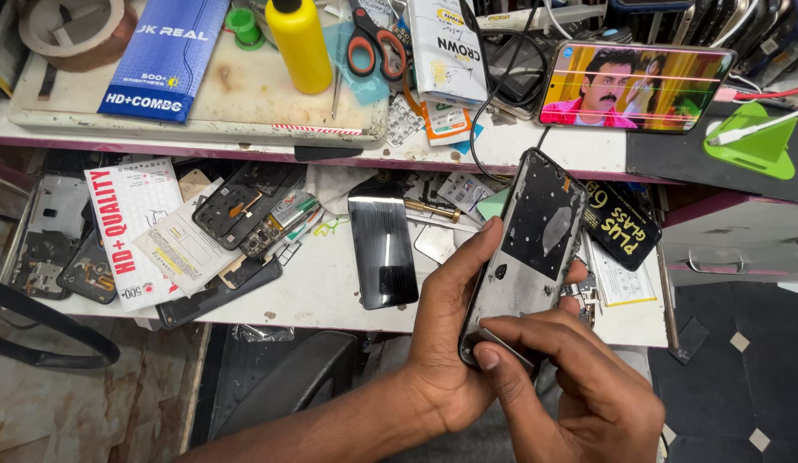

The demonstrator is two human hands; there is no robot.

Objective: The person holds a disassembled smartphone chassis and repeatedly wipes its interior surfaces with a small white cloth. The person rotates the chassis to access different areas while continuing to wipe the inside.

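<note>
— What are the hands doing?

— The left hand (446,330) is wrapped around an opened phone frame (526,249), thumb along its left edge and fingers curling round the right side. The frame is held tilted above the near edge of the counter (330,296), inner side up, a dark sheet over its upper half and bare metal below.

— And the other one?

— The right hand (579,386) pinches a thin flat metal tool (504,346) between thumb and forefinger, laid across the bottom end of the frame. So both hands are closed, one on the frame, one on the tool, and they meet at the frame's lower end.

— What lies around them?

— On the counter just left of the frame sits a loose black screen panel (383,249), face up. Further left are a red-and-white packet (129,231) and several stripped phone housings (245,206). On the raised shelf behind stand a yellow bottle (300,47), orange-handled scissors (375,43) and a phone playing video (635,86), propped on its side.
</note>
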